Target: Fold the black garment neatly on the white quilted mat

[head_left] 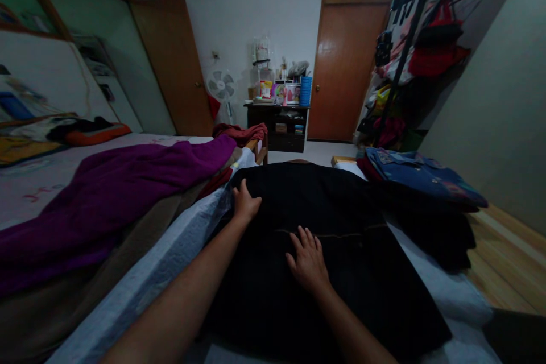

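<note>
No text, label, brand, number or sign can be read. The red marks on the pale bedsheet (pixel 32 198) at the left are too blurred to tell whether they are letters or only a printed pattern. On the tabletop (pixel 251 105) by the far wall, the yellow and red packet (pixel 265 89) carries coloured print that is too small to make out, and so does the pink and white box (pixel 293 94) near it.
</note>
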The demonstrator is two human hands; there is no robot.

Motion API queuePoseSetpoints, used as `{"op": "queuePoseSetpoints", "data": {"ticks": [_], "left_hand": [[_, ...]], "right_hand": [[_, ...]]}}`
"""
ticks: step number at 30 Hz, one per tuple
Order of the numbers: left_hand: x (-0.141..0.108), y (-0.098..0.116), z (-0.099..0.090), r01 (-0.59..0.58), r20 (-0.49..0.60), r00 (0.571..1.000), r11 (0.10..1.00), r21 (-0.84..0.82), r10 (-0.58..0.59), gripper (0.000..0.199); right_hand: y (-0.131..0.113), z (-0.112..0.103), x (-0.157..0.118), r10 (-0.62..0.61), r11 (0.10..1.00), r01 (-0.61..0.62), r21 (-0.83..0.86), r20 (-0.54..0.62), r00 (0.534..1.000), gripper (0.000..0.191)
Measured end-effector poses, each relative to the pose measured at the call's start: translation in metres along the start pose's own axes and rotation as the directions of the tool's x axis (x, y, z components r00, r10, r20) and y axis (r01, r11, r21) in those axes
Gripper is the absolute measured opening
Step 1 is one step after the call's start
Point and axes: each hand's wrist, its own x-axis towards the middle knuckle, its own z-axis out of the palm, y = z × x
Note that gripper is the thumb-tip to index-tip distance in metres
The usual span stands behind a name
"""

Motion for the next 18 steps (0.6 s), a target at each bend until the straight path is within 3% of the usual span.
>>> {"op": "queuePoseSetpoints", "data": {"ticks": [2,4,6,8,10,12,14,16,18], "left_hand": [[0.006,0.007,-0.008,-0.078,-0.059,0.995,0.997,0.011,0.079,0.073],[0.014,0.012,-0.02,-0.187,-0.036,0.981,0.98,0.069,0.19,0.065],[0.023,0.017,-0.034,-0.335,0.006,0.941,0.928,0.164,0.338,0.059],[0.031,0.022,-0.051,-0.516,0.069,0.853,0.82,0.247,0.517,0.059],[0.038,0.028,-0.069,-0.668,0.199,0.744,0.699,0.254,0.638,0.054],[0.043,0.035,-0.086,-0.775,0.331,0.632,0.586,0.238,0.701,0.047],[0.047,0.04,-0.102,-0.831,0.397,0.557,0.494,0.256,0.73,0.039],[0.051,0.041,-0.116,-0.844,0.379,0.531,0.432,0.317,0.758,0.03],[0.056,0.04,-0.127,-0.792,0.279,0.577,0.442,0.421,0.768,0.024]], "right_hand": [[0.001,0.001,0.0,0.0,1.0,0.0,0.001,-0.012,1.0,0.057],[0.001,0.003,0.0,-0.001,1.0,0.001,0.005,-0.022,1.0,0.056],[0.002,0.005,0.0,-0.001,1.0,0.002,0.01,-0.027,1.0,0.056],[0.003,0.006,0.0,-0.004,1.0,0.004,0.013,-0.026,1.0,0.056],[0.003,0.006,0.0,-0.003,1.0,0.004,0.015,-0.027,1.0,0.056],[0.003,0.006,0.0,-0.003,1.0,0.003,0.018,-0.027,1.0,0.055],[0.002,0.005,0.0,-0.001,1.0,0.002,0.025,-0.026,1.0,0.056],[0.002,0.005,0.0,0.0,1.0,0.0,0.03,-0.026,1.0,0.056],[0.002,0.006,-0.001,0.004,1.0,-0.003,0.031,-0.029,1.0,0.056]]}}
